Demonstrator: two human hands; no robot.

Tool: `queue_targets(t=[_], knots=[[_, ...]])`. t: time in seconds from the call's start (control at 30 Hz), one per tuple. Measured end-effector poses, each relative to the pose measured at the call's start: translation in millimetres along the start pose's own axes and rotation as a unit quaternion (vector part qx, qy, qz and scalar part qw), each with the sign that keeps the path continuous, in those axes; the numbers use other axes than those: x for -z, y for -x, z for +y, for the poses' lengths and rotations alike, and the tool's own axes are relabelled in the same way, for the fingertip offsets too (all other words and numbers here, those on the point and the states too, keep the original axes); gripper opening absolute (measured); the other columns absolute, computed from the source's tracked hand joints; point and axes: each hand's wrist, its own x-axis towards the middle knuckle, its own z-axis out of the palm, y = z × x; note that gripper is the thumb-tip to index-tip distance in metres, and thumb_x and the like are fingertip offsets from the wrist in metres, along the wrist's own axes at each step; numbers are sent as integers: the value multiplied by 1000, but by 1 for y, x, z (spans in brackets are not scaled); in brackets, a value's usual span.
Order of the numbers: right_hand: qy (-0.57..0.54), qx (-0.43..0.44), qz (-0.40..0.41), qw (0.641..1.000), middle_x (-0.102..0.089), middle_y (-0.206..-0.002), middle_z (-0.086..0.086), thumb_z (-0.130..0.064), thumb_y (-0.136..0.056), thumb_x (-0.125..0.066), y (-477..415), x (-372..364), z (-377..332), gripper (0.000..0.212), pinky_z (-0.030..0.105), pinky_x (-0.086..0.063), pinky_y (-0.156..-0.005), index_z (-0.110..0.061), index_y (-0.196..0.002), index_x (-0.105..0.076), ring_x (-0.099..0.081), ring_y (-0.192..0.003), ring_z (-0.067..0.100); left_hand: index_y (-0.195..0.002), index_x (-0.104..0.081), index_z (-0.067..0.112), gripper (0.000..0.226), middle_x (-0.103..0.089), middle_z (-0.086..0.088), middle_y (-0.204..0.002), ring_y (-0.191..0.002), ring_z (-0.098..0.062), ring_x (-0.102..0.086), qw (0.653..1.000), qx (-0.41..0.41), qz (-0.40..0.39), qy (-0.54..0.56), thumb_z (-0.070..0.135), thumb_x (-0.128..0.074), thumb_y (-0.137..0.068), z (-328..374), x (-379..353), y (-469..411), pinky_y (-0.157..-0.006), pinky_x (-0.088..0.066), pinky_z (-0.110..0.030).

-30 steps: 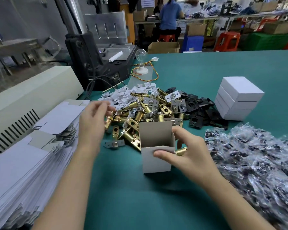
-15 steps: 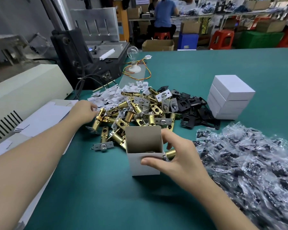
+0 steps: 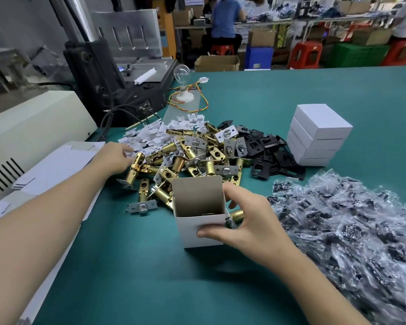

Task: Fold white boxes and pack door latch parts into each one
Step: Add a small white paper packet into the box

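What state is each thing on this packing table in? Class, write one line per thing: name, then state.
white box: upright, top open, flap raised.
right hand: grips the white box.
brass latches: loose heap.
left hand: at the heap's edge, grip unclear.
stacked boxes: closed, four high.
box blanks: flat, unfolded.
bagged parts: heaped in clear bags.
light bulb: upright, unlit.

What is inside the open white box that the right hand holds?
The open white box shows bare brown inner walls and, low down, the curved top of something dark, too unclear to name. Its front wall, gripped by the right hand, covers the bottom.
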Motion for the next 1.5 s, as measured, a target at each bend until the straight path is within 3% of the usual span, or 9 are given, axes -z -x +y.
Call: queue_targets(t=[0.17,0.3,0.43,0.73,0.93,1.1,1.27,1.4,1.5], knots=[[2,-12,-6,1000,-70,-102,-7,-50,-73,-86,-1,-1,3,52,24,-45,-77,-19,-110,-67,-57,-90,15,-127,-73,20,26,-65,-9,-104,-93,-27,-59,1000,-17,-16,-3,21,-67,-102,-7,1,-7,-82,-43,-35],[2,-20,-6,1000,-70,-100,-6,-48,-72,-87,-1,0,4,50,20,-43,-74,-21,-109,-68,-56,-88,13,-129,-71,21,28,-70,-17,-120,-97,-29,-59,998,-39,-38,-28,17,-64,-103,-6,3,-10,-86,-47,-36],[-2,-16,-5,1000,-70,-98,-8,-43,-73,-89,-1,0,4,47,14,-39,-72,-23,-110,-68,-56,-87,10,-133,-70,25,34,-67,-18,-135,-118,-35,-62,998,-32,-51,-28,13,-61,-103,-4,3,-13,-99,-48,-41],[-6,-18,-4,1000,-69,-97,-7,-43,-71,-89,-1,1,1,47,13,-40,-68,-22,-109,-69,-53,-82,4,-101,-72,34,30,-65,-3,-107,-96,-23,-57,999,-1,29,41,5,-67,-96,1,-4,-8,-79,-43,-34],[-14,-15,-5,1000,-69,-98,-8,-40,-72,-90,-1,1,2,46,12,-39,-69,-23,-109,-69,-53,-82,3,-110,-77,16,22,-70,-5,-97,-90,-26,-65,986,-7,139,95,4,-75,-92,4,1,3,-81,-55,-38],[-25,-19,-22,999,-67,-97,-20,-38,-73,-89,-1,3,5,43,10,-41,-68,-31,-109,-65,-55,-83,2,-115,-76,19,27,-72,-2,-97,-85,-15,-64,926,-64,268,259,14,-84,-89,31,45,51,-77,-54,-20],[-19,-22,-2,1000,-67,-93,-25,-43,-75,-86,-2,2,4,44,9,-41,-66,-50,-106,-56,-60,-83,0,-95,-82,32,25,-81,13,-87,-78,-3,-72,851,-199,191,447,11,-86,-84,74,79,152,-79,-58,-16],[-27,-53,4,998,-71,-94,-17,-43,-75,-88,-3,1,9,49,13,-45,-67,-40,-114,-58,-63,-82,5,-94,-83,36,23,-80,13,-92,-82,-7,-73,876,-313,125,344,18,-86,-81,106,86,207,-73,-57,-22],[-34,-65,3,997,-73,-96,-15,-41,-75,-89,-2,2,11,51,22,-51,-69,-38,-116,-59,-62,-82,7,-92,-84,27,20,-76,12,-84,-81,-10,-69,906,-344,111,220,12,-90,-80,116,81,219,-69,-46,-17]])
